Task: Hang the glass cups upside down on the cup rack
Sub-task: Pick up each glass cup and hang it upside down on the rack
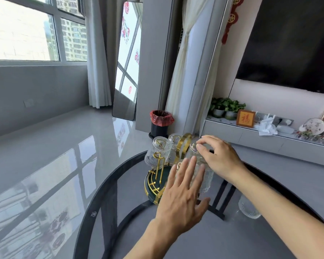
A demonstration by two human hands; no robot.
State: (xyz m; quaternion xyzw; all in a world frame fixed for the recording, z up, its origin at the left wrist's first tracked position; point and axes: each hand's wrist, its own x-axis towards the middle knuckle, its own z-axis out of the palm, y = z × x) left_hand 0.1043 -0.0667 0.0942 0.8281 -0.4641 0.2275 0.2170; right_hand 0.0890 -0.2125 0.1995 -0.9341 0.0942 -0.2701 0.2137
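Note:
A gold wire cup rack [183,143] on a dark green round base [151,186] stands on a round glass table. Ribbed glass cups hang upside down on it: one at the left [158,152], one behind [173,140]. My right hand [219,157] grips the upturned bottom of another ribbed glass cup [206,176] at the rack's right side. My left hand [181,199] is spread flat with fingers apart in front of the rack, against that cup's near side, holding nothing. One more glass cup [248,208] stands on the table under my right forearm.
The glass table's dark rim [94,199] curves around the rack. A black bin with a red bag [160,121] stands on the floor behind. A low white cabinet [269,139] with plants and ornaments runs along the right wall.

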